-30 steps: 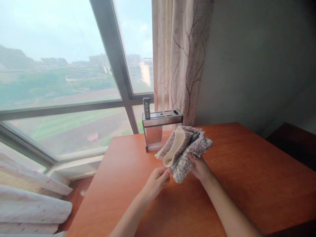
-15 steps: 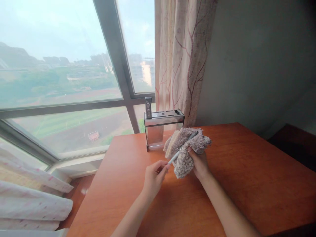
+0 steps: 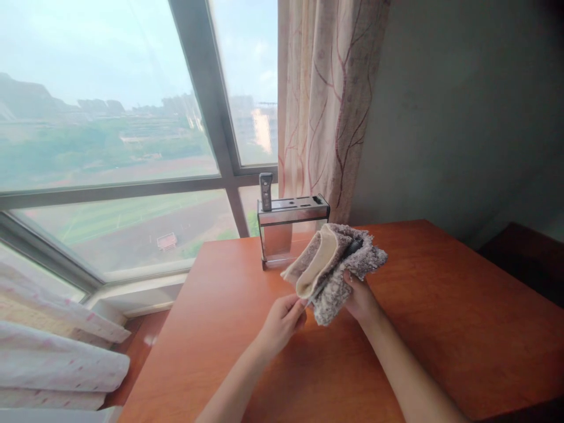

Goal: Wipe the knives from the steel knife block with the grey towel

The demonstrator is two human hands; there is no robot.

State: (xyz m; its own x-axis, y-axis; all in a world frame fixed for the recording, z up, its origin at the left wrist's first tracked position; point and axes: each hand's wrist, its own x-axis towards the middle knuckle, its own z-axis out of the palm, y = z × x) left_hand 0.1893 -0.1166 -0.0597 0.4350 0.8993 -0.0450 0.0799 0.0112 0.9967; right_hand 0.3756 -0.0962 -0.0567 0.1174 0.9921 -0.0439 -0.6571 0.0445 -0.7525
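Observation:
My left hand (image 3: 284, 322) is closed, its thumb and fingertips pinching the near end of a slim, pale, silvery implement. It looks like a knife, mostly covered by a fluffy grey-brown cloth (image 3: 337, 299). A dark part of the knife (image 3: 353, 245) shows in the cloth's upper fold, towards the right. My right hand (image 3: 360, 298) grips the cloth from the right side, thumb on top and the other fingers hidden behind it. Both hands are above the table. Just beyond the cloth stands a clear-sided knife block (image 3: 293, 205) with a metal top and one dark knife handle (image 3: 265, 192) sticking up.
The reddish-brown wooden table (image 3: 211, 352) reaches back to the window. A patterned curtain (image 3: 326, 106) hangs behind the knife block, and another curtain (image 3: 57, 370) is at lower left. A grey wall (image 3: 453, 117) rises on the right.
The cloth has shifted and opened out, its pale underside now folded over the silvery part towards my left hand. My left hand has moved slightly down. The knife block has not moved.

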